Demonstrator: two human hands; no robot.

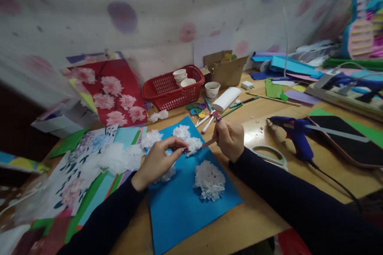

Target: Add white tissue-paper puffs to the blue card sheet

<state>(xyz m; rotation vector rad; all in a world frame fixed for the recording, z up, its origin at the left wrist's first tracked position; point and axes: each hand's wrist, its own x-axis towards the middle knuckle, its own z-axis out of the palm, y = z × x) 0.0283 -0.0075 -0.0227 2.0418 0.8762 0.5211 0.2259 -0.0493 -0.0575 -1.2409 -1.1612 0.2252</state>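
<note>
A blue sheet (191,211) lies in front of me with several ruffled white paper flowers on it. The largest flower (210,180) sits near the sheet's right edge. My left hand (161,157) is over the sheet, thumb and forefinger pinched together at the edge of a smaller white flower (194,145); what is between the fingertips is hidden. Closed in a fist, my right hand (229,137) grips a thin brown stick (208,143), its far end pointing at that same flower. Another white flower (168,173) is partly covered by my left hand.
At right lie a blue glue gun (295,133), a roll of tape (271,155) and a phone (344,135). Behind stand a red basket (170,91) with paper cups, and a cup (212,90). Coloured papers and a red flower picture (119,95) are at left.
</note>
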